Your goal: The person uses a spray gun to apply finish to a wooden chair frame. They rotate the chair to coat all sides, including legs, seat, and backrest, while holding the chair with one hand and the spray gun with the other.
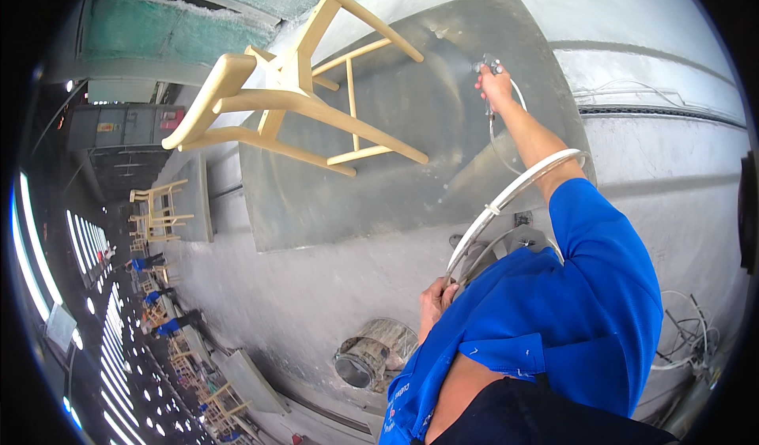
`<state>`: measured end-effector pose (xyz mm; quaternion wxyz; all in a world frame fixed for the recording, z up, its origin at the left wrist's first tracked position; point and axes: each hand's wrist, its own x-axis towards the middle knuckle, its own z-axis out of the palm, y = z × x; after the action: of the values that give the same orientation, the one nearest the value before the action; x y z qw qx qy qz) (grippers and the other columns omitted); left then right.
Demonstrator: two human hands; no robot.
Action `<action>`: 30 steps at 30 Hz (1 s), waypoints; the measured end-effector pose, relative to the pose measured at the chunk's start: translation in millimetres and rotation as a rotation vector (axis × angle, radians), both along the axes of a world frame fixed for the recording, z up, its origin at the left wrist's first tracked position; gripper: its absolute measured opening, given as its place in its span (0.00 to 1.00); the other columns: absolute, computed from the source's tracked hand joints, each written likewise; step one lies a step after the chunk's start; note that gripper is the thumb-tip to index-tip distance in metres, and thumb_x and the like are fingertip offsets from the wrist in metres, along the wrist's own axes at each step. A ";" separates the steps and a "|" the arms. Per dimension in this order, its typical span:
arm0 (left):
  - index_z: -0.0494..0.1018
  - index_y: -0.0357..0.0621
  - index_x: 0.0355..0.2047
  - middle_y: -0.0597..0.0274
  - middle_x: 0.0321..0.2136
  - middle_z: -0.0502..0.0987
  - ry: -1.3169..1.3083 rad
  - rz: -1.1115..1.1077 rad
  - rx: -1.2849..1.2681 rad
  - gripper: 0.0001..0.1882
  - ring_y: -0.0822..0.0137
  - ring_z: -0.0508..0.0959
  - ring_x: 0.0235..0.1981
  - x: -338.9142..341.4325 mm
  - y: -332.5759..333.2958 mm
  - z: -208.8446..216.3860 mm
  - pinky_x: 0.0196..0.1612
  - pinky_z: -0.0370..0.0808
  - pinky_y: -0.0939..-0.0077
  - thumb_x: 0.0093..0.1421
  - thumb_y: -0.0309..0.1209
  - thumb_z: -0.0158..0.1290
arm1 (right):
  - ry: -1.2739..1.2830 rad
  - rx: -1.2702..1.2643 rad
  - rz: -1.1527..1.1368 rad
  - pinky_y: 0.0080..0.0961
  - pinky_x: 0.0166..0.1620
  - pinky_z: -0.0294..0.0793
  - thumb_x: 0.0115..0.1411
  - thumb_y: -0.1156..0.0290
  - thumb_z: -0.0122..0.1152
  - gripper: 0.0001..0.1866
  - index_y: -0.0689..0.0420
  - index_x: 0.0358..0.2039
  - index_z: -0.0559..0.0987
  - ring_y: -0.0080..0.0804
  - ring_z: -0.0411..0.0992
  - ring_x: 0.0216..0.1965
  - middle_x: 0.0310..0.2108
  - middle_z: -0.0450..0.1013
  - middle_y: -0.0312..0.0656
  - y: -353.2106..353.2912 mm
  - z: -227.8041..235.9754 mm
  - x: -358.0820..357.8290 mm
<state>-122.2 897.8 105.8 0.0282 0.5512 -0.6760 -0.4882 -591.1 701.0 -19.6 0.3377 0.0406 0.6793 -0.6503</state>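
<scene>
My right hand (496, 87), arm stretched out, is wrapped round a spray gun (488, 64). The gun's nozzle points left toward a pale wooden chair frame (304, 81), a short way off and apart from it. Faint mist hangs by the nozzle. A thin hose drops from the gun's handle. Closer to my body, my left hand (435, 301) closes on a thick white hose (506, 196), which curves up to my right forearm. The chair frame has legs, rails and a curved top rail, and stands on a grey board (443, 141).
A grimy bucket (374, 356) lies on the floor near my left hand. Coiled hoses (688, 334) are at the right. More wooden chairs (162, 212) line the far left, where several people in blue work. A ribbed channel (656, 111) runs behind the board.
</scene>
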 end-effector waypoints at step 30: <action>0.81 0.39 0.38 0.46 0.33 0.83 0.054 -0.187 -0.300 0.12 0.43 0.84 0.34 -50.8 -5.1 35.6 0.36 0.78 0.58 0.58 0.32 0.68 | -0.054 -0.591 0.561 0.14 0.18 0.66 0.72 0.56 0.57 0.18 0.58 0.49 0.78 0.21 0.78 0.32 0.34 0.79 0.37 35.3 157.2 -60.7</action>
<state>-173.0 892.7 141.5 0.0830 0.4623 -0.7885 -0.3970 -651.8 736.3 137.6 0.5170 -0.2280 0.4388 -0.6987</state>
